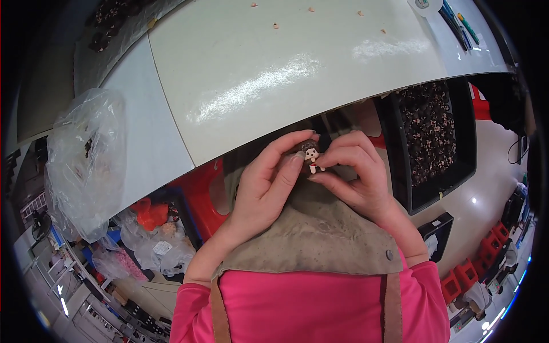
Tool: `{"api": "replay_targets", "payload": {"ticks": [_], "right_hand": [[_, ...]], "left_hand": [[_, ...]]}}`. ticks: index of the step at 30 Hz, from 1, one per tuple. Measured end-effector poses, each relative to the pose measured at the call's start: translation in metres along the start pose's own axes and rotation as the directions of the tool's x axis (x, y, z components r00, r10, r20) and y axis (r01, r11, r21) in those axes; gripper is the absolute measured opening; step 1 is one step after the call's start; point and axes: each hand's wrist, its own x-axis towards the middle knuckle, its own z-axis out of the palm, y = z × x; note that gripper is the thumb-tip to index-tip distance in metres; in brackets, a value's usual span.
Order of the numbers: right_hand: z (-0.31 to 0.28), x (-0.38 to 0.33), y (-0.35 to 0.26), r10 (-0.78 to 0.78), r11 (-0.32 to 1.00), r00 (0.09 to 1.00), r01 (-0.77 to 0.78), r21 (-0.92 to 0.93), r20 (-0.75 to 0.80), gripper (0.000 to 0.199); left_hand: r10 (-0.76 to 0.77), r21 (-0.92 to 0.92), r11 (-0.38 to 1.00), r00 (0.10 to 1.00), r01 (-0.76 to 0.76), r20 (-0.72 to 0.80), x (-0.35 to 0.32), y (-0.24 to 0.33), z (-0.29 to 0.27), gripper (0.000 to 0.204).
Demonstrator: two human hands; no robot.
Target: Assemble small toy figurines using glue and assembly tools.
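I see my left hand (269, 186) and right hand (351, 174) both pinched on a tiny doll figure (311, 154), the black tray (466, 154) at three o'clock.

Seen from the head camera, a small figurine (311, 155) sits pinched between 2 hands, the left hand (269, 186) to its left and the right hand (354, 174) to its right, just before the near edge of the worktable (274, 74). Left of the figurine, a plastic bag (86, 160) rests by the table's left end; right of it, a tray of small pieces (432, 137) lies below the table edge. Behind the figurine, scattered bits (311, 10) lie on the tabletop, with pens (457, 23) at its far right corner.
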Motion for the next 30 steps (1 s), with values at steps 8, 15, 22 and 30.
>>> {"api": "replay_targets", "payload": {"ticks": [8,15,22,30], "right_hand": [[0.002,0.000,-0.001,0.036,0.999,0.999,-0.036,0.013,0.029,0.025],[0.000,-0.001,-0.002,0.059,0.998,0.998,-0.059,0.020,0.035,0.024],[-0.001,0.001,-0.007,0.074,0.996,0.996,-0.076,0.051,0.043,0.024],[-0.011,-0.001,-0.005,0.115,0.992,0.989,-0.120,0.043,0.094,0.023]], "left_hand": [[0.114,0.326,0.940,0.993,-0.099,-0.028,0.000,-0.005,0.001,0.034],[0.097,0.357,0.930,0.995,-0.088,-0.008,0.002,-0.004,0.002,0.034],[0.015,0.239,0.971,1.000,-0.019,0.018,-0.002,-0.001,-0.001,0.037],[-0.235,-0.383,0.891,0.970,0.243,0.069,-0.007,0.004,0.003,0.048]]}}
